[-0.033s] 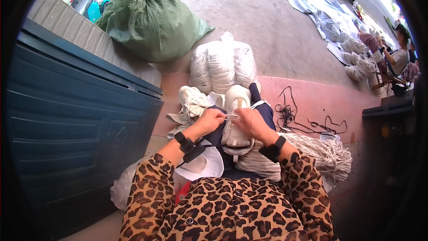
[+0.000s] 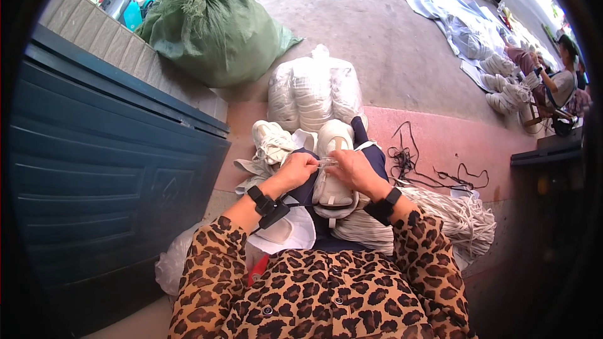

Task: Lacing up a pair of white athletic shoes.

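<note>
Just beyond the beige shoe (image 2: 334, 191), a bulky white bundle (image 2: 313, 91).

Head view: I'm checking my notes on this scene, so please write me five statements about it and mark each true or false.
1. The left hand and right hand hold a thin pale strip over a shoe. True.
2. The big sack is red. False: it is green.
3. Black cords lie on the floor. True.
4. The bundle of pale cords lies left of the shoe. False: it lies to the right.
5. The sleeves are plain white. False: they are leopard-print.
</note>
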The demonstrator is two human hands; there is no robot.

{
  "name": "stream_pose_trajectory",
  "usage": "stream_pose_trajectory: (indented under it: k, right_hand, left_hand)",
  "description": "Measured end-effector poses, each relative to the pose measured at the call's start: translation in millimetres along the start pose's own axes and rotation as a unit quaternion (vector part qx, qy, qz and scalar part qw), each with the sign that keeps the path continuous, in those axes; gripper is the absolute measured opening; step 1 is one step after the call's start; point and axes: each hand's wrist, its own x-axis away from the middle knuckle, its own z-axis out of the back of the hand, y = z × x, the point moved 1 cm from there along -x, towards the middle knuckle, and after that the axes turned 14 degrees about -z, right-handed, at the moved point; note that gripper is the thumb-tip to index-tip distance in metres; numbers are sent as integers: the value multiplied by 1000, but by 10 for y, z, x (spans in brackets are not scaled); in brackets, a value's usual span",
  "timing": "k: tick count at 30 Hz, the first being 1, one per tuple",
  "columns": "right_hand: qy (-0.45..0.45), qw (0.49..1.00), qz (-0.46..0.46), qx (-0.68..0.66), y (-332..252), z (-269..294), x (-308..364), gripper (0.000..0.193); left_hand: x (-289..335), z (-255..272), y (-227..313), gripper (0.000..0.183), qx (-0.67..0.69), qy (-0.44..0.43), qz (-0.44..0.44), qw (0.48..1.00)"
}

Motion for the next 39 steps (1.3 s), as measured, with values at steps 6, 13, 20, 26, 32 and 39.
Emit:
stream_pose_trajectory:
  k: [6,13,20,26,32,39]
  right_hand:
    - [-129,980,-148,-43,83,-38,-158,26]
    - [-139,972,-187,-39,204,-96,-182,30]
    - [-73,957,-241,-145,103,8,-180,33]
    - [-123,862,-349,-345,-83,238,15,27]
    - [-122,970,-209,-11,-159,30,98,22]
    - [-45,976,-131,167,-185,-107,173,14]
  left_hand:
    - [-117,-37,16,17,-129,50,-57,989]
    - [-191,-178,48,14,-303,78,-160,936]
    - [-225,-171,82,8,-342,48,-223,912]
    - [-172,-200,136,11,-312,83,-160,933]
    - [-6,-156,288,29,-333,-17,-160,929]
    - [-150,-74,253,21,-296,-141,-76,942]
